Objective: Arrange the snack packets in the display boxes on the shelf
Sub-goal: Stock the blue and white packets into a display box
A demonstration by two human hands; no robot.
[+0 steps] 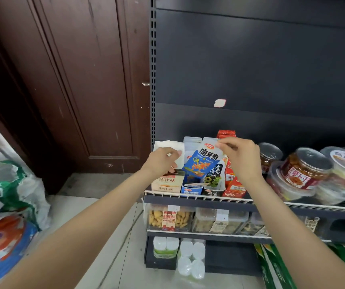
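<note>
Dark metal shop shelf [198, 200] holds cardboard display boxes [191, 189]; right hand [240, 157] pinches a blue-and-white snack packet [204, 161] above the blue box, left hand [163, 160] curled beside it, grip unclear.

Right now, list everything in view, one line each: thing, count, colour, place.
blue snack packet: one, blue and white, tilted above the blue display box, top edge pinched by the right hand.
blue display box: one, blue, shelf front.
beige display box: one, beige, left end of shelf.
red packets: several, red, right of the dark packets.
round tubs: several, clear with red labels, right part of shelf.
clear bins: several, lower shelf.
door: one, brown, left.
sacks: several, floor at left.
left hand: fingers curled, over the beige box.
right hand: fingers pinching the packet.
</note>
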